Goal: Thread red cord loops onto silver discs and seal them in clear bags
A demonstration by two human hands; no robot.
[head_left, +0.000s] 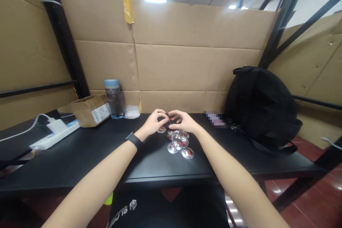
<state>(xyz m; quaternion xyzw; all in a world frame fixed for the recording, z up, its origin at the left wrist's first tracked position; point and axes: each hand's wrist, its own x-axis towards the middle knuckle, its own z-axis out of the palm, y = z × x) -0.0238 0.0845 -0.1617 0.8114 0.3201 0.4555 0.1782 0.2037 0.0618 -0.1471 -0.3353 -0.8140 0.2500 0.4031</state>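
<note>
At the far left edge of the black table [88, 149] lies a white power strip [55, 134] with a white charger plugged into it and a white cable trailing off to the left. Just right of it sits a small brown cardboard box with a white label [91, 109], and beside that stands a clear plastic water bottle with a pale blue cap [114, 98], close to the cardboard wall at the back. A crumpled clear plastic bag [131, 112] lies against the bottle's right side.

Toward the middle, the left hand [153, 122], with a black band on its wrist, is curled with its fingertips pinched together, meeting the right hand [184, 121] above the table. Between the two sets of fingertips sits a small thin dark and red piece [169, 118], gripped from both sides; it is too small to tell exactly what it is. The right hand is likewise closed in a pinch on that piece.

Directly below and in front of the hands lies a loose cluster of small shiny round metal discs with red marks [179, 144], some overlapping, resting on the table near its front edge. One disc lies just under the left hand.

Farther right, a large black fabric backpack [262, 105] rests on the table against the cardboard wall, its strap hanging toward the front.
</note>
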